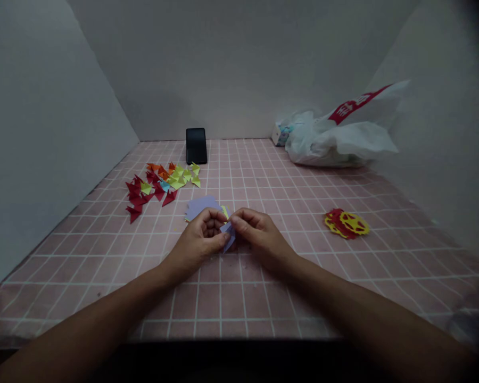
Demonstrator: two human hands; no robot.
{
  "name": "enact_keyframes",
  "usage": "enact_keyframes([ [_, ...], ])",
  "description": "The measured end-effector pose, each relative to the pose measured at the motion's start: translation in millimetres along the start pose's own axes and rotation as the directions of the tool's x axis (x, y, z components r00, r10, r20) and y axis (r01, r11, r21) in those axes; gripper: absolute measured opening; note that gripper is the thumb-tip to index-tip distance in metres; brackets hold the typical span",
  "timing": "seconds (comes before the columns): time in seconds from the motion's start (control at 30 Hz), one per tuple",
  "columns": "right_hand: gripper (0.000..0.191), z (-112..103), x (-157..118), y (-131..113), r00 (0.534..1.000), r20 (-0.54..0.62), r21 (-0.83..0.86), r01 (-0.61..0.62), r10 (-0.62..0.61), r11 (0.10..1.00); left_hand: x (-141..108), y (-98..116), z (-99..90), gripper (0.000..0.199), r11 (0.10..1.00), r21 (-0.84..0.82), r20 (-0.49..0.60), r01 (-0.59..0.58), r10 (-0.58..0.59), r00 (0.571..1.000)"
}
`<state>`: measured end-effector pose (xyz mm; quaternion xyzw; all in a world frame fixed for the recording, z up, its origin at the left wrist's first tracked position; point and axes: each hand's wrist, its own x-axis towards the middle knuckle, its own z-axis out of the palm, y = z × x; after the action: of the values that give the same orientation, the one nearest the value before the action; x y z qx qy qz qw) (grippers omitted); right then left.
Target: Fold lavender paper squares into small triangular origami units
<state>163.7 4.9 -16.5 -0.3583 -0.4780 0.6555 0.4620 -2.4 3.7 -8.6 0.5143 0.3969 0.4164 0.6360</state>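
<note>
A small folded piece of purple paper point(228, 234) is held up between my two hands, just above the table. My left hand point(205, 232) pinches its left side between thumb and fingers. On the other side, the fingertips of my right hand point(255, 231) grip its upper right edge. Part of the paper is hidden behind the fingers. Right behind my left hand lies a stack of purple paper sheets point(201, 205), with some yellow showing at its edges. Farther left sits a group of folded paper pieces point(159, 186) in red, orange, yellow and blue.
A black phone point(196, 146) leans upright at the back. Paper cutouts in yellow and red point(346, 223) lie to the right. At the back right, a white plastic bag point(335, 143) rests beside a small box point(280, 134). A pink checked cloth point(239, 298) covers the table, with walls around it.
</note>
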Motion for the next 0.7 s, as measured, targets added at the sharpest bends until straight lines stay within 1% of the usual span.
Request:
enact_keyframes([
  [0.13,0.023,-0.8,-0.7,2.3,0.997,-0.062,-0.087,0.031,-0.036,0.996,-0.1,0.9,0.7,0.031,1.0,-0.003,-0.007,0.016,-0.016,1.0],
  [0.23,0.023,-1.4,-1.7,0.7,0.994,-0.095,-0.141,0.033,-0.047,0.989,-0.2,2.8,1.2,0.024,0.994,0.107,0.012,0.023,-0.025,1.0],
  [0.33,0.025,-0.6,-3.0,-2.2,0.993,-0.107,-0.193,0.034,-0.056,0.981,-1.0,4.2,0.0,0.029,0.969,0.245,0.037,-0.01,0.001,0.999],
  [0.43,0.025,0.6,-4.1,-2.9,0.991,-0.12,-0.21,0.037,-0.064,0.977,-2.1,4.7,-1.6,0.027,0.942,0.332,0.035,-0.047,0.037,0.999],
  [0.57,0.027,0.4,-4.1,-1.3,0.988,-0.12,-0.251,0.065,-0.097,0.966,-2.8,5.1,-1.3,0.022,0.93,0.359,0.024,-0.079,0.075,0.997],
  [0.7,0.027,0.0,-3.1,-1.6,0.982,-0.125,-0.292,0.101,-0.143,0.951,-2.6,5.5,0.1,0.023,0.944,0.324,0.044,-0.068,0.057,0.997],
])
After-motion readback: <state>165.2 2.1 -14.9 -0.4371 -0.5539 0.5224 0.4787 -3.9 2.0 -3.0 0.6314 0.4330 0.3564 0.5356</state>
